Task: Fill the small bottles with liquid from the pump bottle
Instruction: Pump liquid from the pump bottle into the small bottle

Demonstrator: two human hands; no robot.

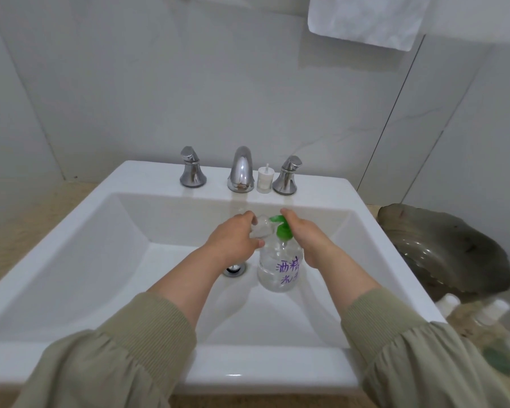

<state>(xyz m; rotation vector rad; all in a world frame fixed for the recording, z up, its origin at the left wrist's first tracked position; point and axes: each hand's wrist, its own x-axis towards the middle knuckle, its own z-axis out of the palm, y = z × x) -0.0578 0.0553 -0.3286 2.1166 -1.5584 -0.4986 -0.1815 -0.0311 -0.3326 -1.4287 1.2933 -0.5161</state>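
A clear pump bottle with a green pump head and purple handwriting stands inside the white sink basin. My left hand grips a small clear bottle, tilted, right by the green spout. My right hand lies over the pump head from the right, fingers on top of it. A small white cap with a spray tube stands on the sink's back ledge between the faucet and the right handle.
A chrome faucet and two handles line the back ledge. The drain sits left of the pump bottle. A dark glass shell dish and several small white-capped bottles are on the counter at right. A white towel hangs above.
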